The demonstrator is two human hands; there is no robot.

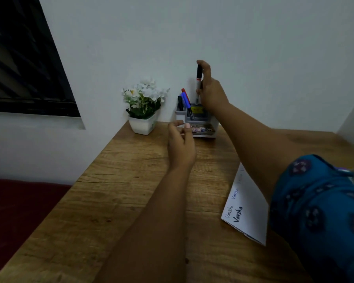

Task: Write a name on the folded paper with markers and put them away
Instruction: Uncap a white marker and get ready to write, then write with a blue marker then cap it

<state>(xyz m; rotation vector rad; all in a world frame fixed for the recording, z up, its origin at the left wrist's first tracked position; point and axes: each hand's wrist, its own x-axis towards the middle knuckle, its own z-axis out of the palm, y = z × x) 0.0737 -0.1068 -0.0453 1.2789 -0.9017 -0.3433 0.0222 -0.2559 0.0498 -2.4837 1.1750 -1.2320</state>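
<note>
I held the black marker upright in my right hand, fingers curled round its barrel and the thumb behind it. The marker stood directly above the grey holder, its lower tip just over the holder's rear compartment. My left hand hovered just in front of the holder with fingers loosely curled, gripping nothing. A red marker, a blue marker and a dark marker leaned in the holder's left compartments, beside the descent line of the held marker. A white pot of white flowers stood left of the holder, against the wall. The folded paper, bearing the written name several times, lay on the wooden table well in front of the holder, to its right, partly under my right sleeve.
</note>
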